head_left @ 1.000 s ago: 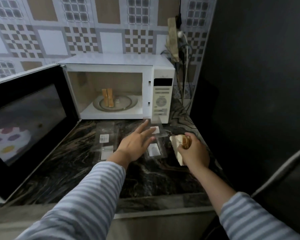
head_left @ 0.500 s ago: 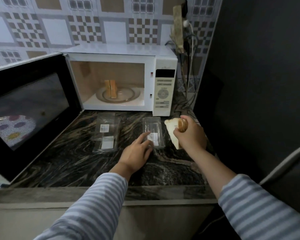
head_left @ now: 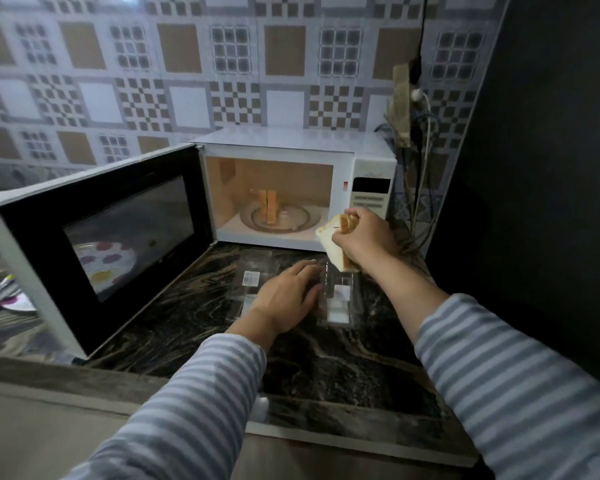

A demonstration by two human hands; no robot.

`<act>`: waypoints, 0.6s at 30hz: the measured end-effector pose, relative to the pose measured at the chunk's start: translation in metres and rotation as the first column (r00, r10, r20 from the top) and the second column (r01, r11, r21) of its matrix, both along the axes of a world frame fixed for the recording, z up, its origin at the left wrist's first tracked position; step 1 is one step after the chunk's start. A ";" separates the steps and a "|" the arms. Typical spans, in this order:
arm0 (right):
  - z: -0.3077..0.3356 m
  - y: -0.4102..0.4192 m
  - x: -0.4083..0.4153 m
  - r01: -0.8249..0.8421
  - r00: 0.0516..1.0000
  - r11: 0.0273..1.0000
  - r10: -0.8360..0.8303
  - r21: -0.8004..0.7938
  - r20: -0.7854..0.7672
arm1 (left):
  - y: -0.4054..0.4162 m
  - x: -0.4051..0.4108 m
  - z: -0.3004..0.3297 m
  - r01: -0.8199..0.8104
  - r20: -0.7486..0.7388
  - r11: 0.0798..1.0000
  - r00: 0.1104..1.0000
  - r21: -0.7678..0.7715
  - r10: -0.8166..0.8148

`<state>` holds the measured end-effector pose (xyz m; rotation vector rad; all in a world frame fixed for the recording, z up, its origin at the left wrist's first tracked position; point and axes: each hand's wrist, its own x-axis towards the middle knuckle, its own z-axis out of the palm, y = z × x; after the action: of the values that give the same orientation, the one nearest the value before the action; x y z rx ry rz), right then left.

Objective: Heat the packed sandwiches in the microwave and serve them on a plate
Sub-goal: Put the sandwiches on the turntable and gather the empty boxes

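A white microwave stands at the back of the dark marble counter with its door swung wide to the left. One sandwich stands upright on the glass turntable inside. My right hand grips a second sandwich just in front of the oven's lower right corner. My left hand lies flat, fingers apart, between two clear plastic sandwich packs, the left pack and the right pack, both lying open on the counter.
A white plate with coloured dots and a pen lies at the far left, behind the open door. Cables hang beside the microwave's right side. A dark wall closes off the right. The counter's front edge runs below my arms.
My right hand has lifted the sandwich up and forward toward the microwave opening. My left hand has drawn back off the right pack and now rests between the two packs.
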<state>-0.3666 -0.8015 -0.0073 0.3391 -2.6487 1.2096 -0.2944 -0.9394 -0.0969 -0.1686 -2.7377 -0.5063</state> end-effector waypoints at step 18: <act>-0.025 -0.125 -0.107 0.051 0.997 0.998 -0.052 0.031 0.049 | -0.193 -0.066 -0.039 -0.124 0.086 0.989 0.988 -0.086 0.131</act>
<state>-0.4741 -0.9268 -0.0323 0.2470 -2.7025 1.1786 -0.3606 -1.1322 -0.1358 0.0109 -2.8366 -0.3773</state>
